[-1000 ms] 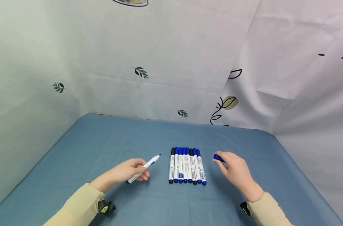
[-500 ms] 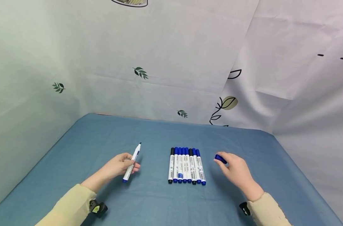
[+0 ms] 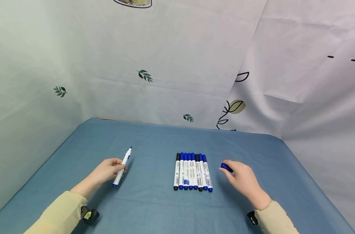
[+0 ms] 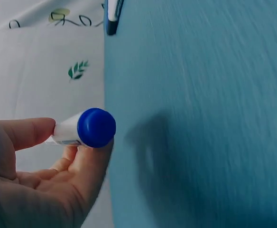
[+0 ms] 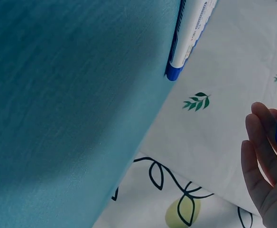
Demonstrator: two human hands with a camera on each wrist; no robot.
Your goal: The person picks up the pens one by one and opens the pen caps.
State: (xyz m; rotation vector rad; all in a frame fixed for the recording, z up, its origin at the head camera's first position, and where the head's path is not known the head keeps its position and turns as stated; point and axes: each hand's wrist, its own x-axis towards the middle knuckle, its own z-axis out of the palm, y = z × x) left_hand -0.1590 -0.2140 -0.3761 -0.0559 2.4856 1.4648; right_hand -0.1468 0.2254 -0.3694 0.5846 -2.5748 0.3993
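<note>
Your left hand (image 3: 110,169) pinches an uncapped marker (image 3: 119,175) above the blue tablecloth (image 3: 154,208), its dark tip pointing far and slightly right, its blue end near you. Your right hand (image 3: 243,177) holds a blue cap (image 3: 226,167) between thumb and fingers, well apart from that marker. Between your hands lies a row of eight capped markers (image 3: 193,171), nearer the right one.

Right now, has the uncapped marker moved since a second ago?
Yes: in the head view, the uncapped marker in the left hand has moved left, away from the row of markers.
</note>
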